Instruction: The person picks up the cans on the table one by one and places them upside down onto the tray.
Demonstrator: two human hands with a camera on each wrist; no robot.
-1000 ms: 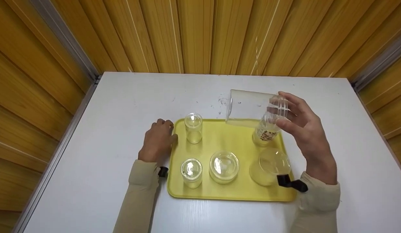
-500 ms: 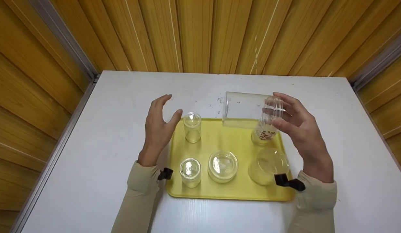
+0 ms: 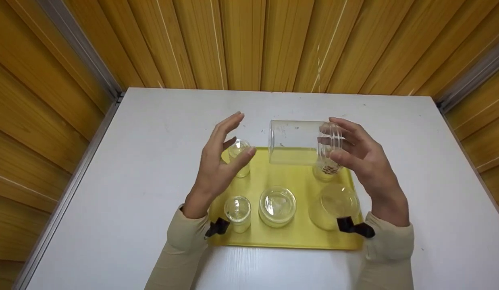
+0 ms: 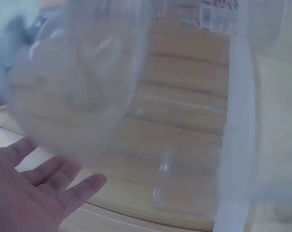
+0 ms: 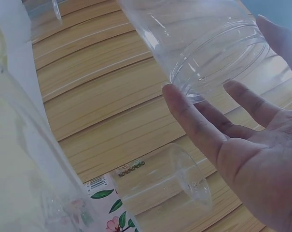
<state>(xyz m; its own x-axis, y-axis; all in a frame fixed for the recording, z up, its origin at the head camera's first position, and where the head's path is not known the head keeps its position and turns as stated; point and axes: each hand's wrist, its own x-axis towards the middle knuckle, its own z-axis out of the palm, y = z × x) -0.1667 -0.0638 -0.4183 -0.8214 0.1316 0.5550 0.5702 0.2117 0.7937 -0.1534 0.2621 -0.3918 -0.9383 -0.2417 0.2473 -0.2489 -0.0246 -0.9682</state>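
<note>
A large clear plastic jar (image 3: 294,141) is held on its side above the back of the yellow tray (image 3: 287,245). My right hand (image 3: 366,169) grips its ringed neck end between thumb and fingers, also seen in the right wrist view, where the jar (image 5: 203,43) tilts. Facing the jar's base, my left hand (image 3: 217,165) has its thumb and fingers spread, with a gap between them and the jar in the head view. The left wrist view shows the jar's base (image 4: 102,87) close above the left fingers (image 4: 83,188).
On the tray stand a small clear jar (image 3: 242,171) partly behind my left hand, another small one (image 3: 238,209), a wide jar (image 3: 277,206) and a large jar (image 3: 332,205). A flower-printed clear container (image 5: 165,183) stands at back right. Wooden panels (image 3: 241,44) back the white table (image 3: 104,169).
My left hand has left the tray's left edge, opened, and moved up and right to near the jar's base. My right hand has shifted the jar slightly left and nearer.
</note>
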